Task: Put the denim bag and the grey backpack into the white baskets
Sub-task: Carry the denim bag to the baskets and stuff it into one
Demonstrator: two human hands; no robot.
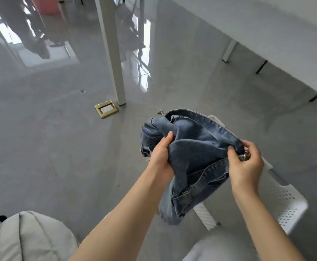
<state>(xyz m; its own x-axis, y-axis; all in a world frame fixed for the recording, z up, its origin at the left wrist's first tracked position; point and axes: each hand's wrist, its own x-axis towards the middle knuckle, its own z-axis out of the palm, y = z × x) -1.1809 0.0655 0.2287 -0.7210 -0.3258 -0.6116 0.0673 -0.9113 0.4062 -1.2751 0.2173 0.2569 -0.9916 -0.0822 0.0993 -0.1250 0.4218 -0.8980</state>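
Right now you've got the crumpled blue denim bag (pixel 195 159) up in the air with both hands, over the white perforated plastic basket (pixel 285 204) that sits on the glossy grey floor (pixel 59 147) at the near right. Your left hand (pixel 161 157) is closed on a bunch of cloth at the bag's left side, thumb pressed into the fold; your right hand (pixel 246 166) pinches the right edge, fingers wrapped about the seam just beside a small metal ring (pixel 245 156). The bag hangs loose, its lower end drooping in front of the basket's near-left rim. So this looks like the first placement, bag not yet in. Next, I'd say, you need to bring it squarely over the opening, lower it and let both grips go, minding the dangling strap so nothing catches on the rim. The padded light-grey fabric backpack (pixel 26 238) waits at the near left, untouched, well apart from your hands. Only one basket shows here.
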